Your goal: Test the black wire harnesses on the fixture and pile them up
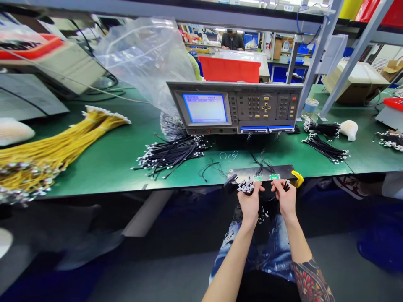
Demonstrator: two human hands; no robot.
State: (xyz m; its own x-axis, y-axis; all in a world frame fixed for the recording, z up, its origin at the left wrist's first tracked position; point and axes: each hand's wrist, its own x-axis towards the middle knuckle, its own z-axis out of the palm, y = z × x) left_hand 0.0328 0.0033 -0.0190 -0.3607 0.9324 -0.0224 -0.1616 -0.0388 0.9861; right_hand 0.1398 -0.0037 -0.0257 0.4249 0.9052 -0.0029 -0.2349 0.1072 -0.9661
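My left hand (251, 199) is closed around a bundle of black cables with white connectors (246, 187), whose other ends hang below it over my lap. My right hand (285, 197) is also closed, with black cable ends (286, 184) showing between its fingers. Both hands are at the table's front edge, by a black fixture board (242, 174). Two small green circuit boards sit on it, the left one (257, 178) just above my left fingers and the right one (275, 177) at my right fingertips. Black wires (260, 165) run back from these boards.
A tester with a lit screen (206, 108) stands behind the fixture. Black cable piles (176, 153) lie left, and smaller bundles (325, 147) right. Yellow cables (72, 138) cover the far left. A yellow clamp handle (297, 179) sticks up by my right hand. A person (233, 41) is in the background.
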